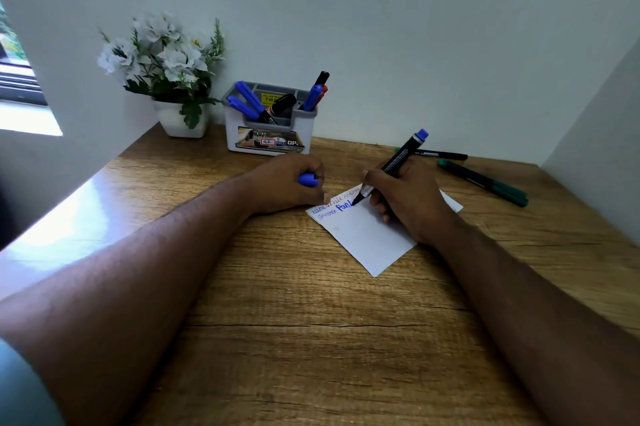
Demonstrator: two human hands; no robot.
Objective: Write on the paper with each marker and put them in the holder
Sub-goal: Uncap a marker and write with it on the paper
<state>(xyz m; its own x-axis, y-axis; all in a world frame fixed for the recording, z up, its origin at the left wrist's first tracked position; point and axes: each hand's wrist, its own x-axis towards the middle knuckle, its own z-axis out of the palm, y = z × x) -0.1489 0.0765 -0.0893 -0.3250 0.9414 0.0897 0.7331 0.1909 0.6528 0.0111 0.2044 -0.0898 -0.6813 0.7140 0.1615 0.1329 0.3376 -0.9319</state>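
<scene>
A white paper (pixel 363 238) lies on the wooden desk (pixel 311 339) with several lines of red and blue writing at its far corner. My right hand (pixel 412 204) grips a black marker with a blue end (pixel 398 162), its tip on the paper by the blue writing. My left hand (pixel 291 183) rests at the paper's left corner, fingers curled round a blue cap (pixel 308 179). The grey and white holder (pixel 270 124) stands at the back by the wall, with several blue, black and red markers in it.
Three green and black markers lie at the back right of the desk: one thin (pixel 433 152), two side by side (pixel 485 183). A white pot of white flowers (pixel 173 79) stands left of the holder. Walls close the desk at the back and right.
</scene>
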